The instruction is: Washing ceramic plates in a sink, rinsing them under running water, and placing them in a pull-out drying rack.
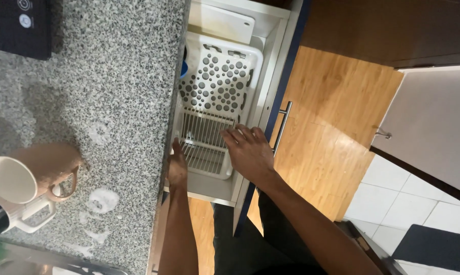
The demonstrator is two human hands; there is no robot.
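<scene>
White plastic rack [217,104] lies in the open drawer [270,66] under the counter [113,76]. I judge it light, stiff; grip its rims. Left hand [177,165] and right hand [247,150] rest open on it, holding nothing.

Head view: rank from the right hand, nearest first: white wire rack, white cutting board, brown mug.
From the right hand:
1. White wire rack, under the fingertips, in the drawer.
2. White cutting board, at the drawer's back.
3. Brown mug, on the granite counter, far side.
</scene>
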